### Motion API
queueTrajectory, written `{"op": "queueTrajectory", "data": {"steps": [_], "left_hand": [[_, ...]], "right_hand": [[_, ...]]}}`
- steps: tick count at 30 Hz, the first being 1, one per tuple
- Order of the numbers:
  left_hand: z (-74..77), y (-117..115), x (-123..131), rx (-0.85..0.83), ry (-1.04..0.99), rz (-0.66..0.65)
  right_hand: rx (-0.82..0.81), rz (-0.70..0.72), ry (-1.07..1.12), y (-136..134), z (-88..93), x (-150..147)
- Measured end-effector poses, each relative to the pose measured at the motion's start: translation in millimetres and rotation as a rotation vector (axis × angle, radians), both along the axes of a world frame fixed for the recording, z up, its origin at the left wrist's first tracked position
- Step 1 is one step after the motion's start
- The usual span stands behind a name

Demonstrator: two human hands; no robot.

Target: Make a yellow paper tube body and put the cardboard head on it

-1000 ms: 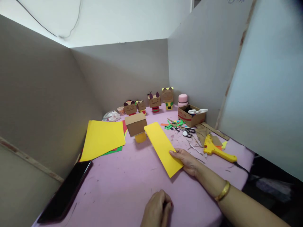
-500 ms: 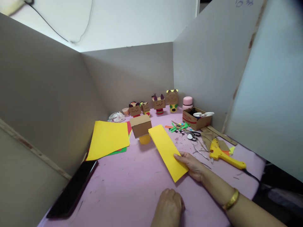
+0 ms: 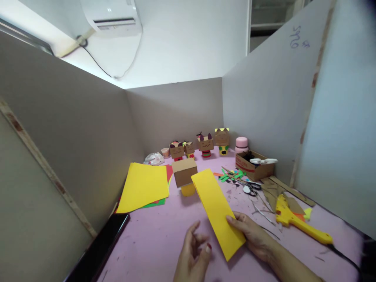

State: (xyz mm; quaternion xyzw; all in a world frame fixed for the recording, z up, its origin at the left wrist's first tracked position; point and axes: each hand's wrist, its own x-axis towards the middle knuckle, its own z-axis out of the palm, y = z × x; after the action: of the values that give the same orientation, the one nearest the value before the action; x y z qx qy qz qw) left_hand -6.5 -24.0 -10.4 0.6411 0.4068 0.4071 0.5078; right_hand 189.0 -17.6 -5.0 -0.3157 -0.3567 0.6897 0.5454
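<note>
A folded strip of yellow paper [image 3: 216, 209] is held up over the table by my right hand [image 3: 252, 235], thumb on top and fingers beneath its near right edge. My left hand [image 3: 194, 254] is just left of the strip's near end, touching nothing, with its fingers curled loosely and apart from the thumb. Beyond the strip stands a cardboard box head [image 3: 184, 173] on a yellow base [image 3: 188, 190]. To the left lies a stack of coloured paper, with a yellow sheet [image 3: 145, 186] on top.
A yellow glue gun [image 3: 302, 223] with a black cord lies at right. Paper scraps, wires and scissors [image 3: 249, 190] lie behind it, near a small carton [image 3: 255, 168]. Several cardboard figures [image 3: 205, 145] stand at the back. A black tablet-like device [image 3: 100, 248] lies at left.
The camera view has tilted upward. My left hand has turned over and spread from a closed fist beside the strip. My right hand still holds the yellow paper.
</note>
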Motion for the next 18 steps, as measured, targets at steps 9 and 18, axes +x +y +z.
{"op": "queueTrajectory", "data": {"steps": [9, 18], "left_hand": [[54.6, 56.2, 27.2, -0.288, -0.550, 0.034], [50.1, 62.4, 30.9, -0.398, -0.472, -0.130]], "right_hand": [[0.027, 0.194, -0.063, -4.8, 4.5, -14.0], [0.023, 0.008, -0.094, 15.7, 11.0, -23.5]]}}
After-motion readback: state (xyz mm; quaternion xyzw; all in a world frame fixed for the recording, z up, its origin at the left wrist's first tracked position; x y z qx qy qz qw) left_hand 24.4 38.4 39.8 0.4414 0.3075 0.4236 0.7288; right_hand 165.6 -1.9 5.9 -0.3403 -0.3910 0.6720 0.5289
